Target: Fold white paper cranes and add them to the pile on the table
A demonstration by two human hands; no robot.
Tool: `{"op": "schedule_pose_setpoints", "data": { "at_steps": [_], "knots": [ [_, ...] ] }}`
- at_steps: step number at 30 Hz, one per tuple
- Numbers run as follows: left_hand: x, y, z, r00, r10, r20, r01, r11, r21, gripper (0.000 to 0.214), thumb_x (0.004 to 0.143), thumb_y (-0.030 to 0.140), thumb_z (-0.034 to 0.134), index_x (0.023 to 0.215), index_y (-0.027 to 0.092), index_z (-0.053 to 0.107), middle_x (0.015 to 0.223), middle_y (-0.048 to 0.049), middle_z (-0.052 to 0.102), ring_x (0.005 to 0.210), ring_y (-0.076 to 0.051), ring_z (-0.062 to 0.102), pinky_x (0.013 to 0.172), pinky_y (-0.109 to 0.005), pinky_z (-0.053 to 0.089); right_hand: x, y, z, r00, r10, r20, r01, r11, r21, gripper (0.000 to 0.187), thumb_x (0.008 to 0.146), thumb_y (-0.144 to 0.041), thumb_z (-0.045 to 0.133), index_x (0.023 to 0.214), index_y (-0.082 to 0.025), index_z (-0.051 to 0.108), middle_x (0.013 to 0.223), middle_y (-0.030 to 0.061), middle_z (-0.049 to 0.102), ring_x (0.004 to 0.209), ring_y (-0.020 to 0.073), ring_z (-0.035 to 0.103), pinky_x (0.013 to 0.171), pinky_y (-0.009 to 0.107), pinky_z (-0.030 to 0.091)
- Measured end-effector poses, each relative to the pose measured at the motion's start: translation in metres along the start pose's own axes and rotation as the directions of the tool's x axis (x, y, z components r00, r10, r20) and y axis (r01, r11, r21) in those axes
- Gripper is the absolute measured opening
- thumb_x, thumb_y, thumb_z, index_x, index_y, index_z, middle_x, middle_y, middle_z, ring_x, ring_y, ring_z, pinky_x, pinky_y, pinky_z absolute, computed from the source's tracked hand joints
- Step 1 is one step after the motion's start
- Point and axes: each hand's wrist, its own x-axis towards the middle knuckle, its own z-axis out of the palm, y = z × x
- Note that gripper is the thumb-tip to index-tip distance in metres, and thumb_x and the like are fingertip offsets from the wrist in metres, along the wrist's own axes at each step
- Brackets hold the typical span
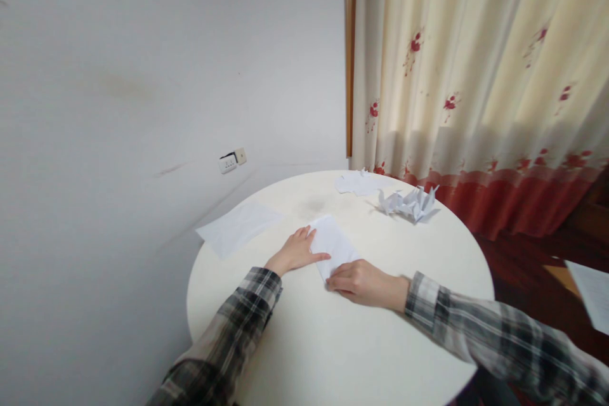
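A white piece of paper [334,238] lies at the middle of the round table, its near end between my hands. My left hand [299,250] rests along its left edge, thumb and fingers spread apart and touching it. At the near corner, my right hand [358,281] has its fingers closed together on the paper; the fingertips partly cover that corner. Whether the paper is folded there cannot be made out.
The round white table [285,355] stands against the wall. Folded paper cranes [412,204] sit at its right back, with paper scraps [356,183] behind. A white sheet [238,226] lies at the left edge. A floral curtain [457,63] hangs beyond.
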Motion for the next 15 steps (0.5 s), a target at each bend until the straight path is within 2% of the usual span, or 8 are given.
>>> {"op": "schedule_pose_setpoints", "data": {
  "at_steps": [5, 10, 13, 15],
  "knots": [
    [0.0, 0.001, 0.0, 0.999, -0.007, 0.035, 0.007, 1.0, -0.01, 0.105, 0.056, 0.08, 0.026, 0.131, 0.006, 0.02, 0.138, -0.0174, 0.015, 0.126, -0.029, 0.012, 0.1, -0.035, 0.013, 0.0, -0.001, 0.0, 1.0, -0.011, -0.004, 0.011, 1.0, -0.004, 0.019, 0.085, -0.018, 0.038, 0.093, -0.015, 0.054, 0.079, 0.008, 0.061, 0.077, 0.012, 0.056, 0.068, 0.022, 0.042],
    [-0.001, 0.006, -0.004, 0.996, -0.063, 0.058, 0.066, 0.997, -0.045, 0.103, 0.056, 0.078, 0.032, 0.132, 0.01, 0.017, 0.139, -0.0163, 0.012, 0.127, -0.03, 0.01, 0.1, -0.041, 0.012, 0.001, -0.001, -0.002, 1.0, 0.001, -0.005, -0.001, 1.0, 0.003, 0.018, 0.083, -0.016, 0.04, 0.093, -0.015, 0.055, 0.079, 0.0078, 0.061, 0.077, 0.0119, 0.055, 0.068, 0.022, 0.041],
    [-0.003, 0.01, -0.01, 0.998, 0.036, 0.048, -0.032, 0.995, -0.097, 0.089, 0.059, 0.075, 0.035, 0.132, 0.026, 0.019, 0.141, -0.0089, 0.008, 0.128, -0.027, 0.006, 0.1, -0.043, 0.011, 0.001, -0.001, -0.001, 1.0, 0.012, 0.0, -0.012, 1.0, 0.004, 0.019, 0.082, -0.014, 0.04, 0.094, -0.015, 0.054, 0.079, 0.0076, 0.061, 0.078, 0.0122, 0.055, 0.068, 0.023, 0.041],
    [-0.004, 0.013, -0.013, 0.991, 0.101, 0.087, -0.089, 0.986, -0.138, 0.076, 0.064, 0.072, 0.035, 0.129, 0.035, 0.022, 0.141, -0.0035, 0.009, 0.128, -0.026, 0.006, 0.1, -0.044, 0.011, 0.0, -0.001, -0.001, 1.0, 0.015, 0.005, -0.015, 1.0, 0.006, 0.019, 0.082, -0.014, 0.039, 0.094, -0.015, 0.054, 0.079, 0.0076, 0.061, 0.079, 0.0125, 0.055, 0.069, 0.023, 0.041]
  ]
}}
